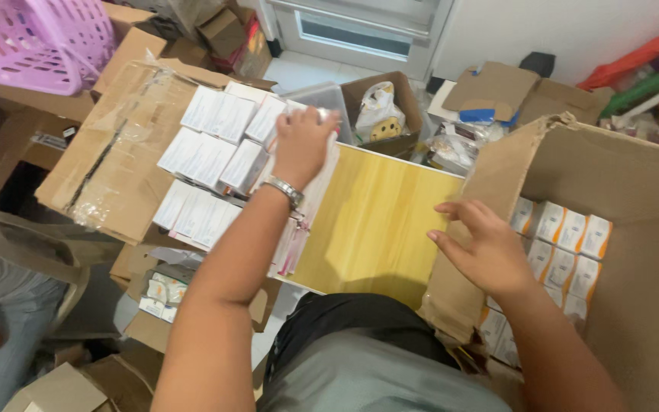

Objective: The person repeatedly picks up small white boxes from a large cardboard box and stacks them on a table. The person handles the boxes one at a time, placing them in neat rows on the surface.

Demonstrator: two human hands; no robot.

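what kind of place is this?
Likely a home stockroom or packing spot, not a proper warehouse: an open cardboard carton of small orange-and-white boxes, rows of white boxes under the left hand, and loose cartons on the floor.

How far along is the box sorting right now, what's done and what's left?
Done: rows of white boxes lie on the flattened cardboard. In hand: the left hand rests on a stack of boxes; the right hand hovers open at the big carton. Left: orange-striped boxes inside it.
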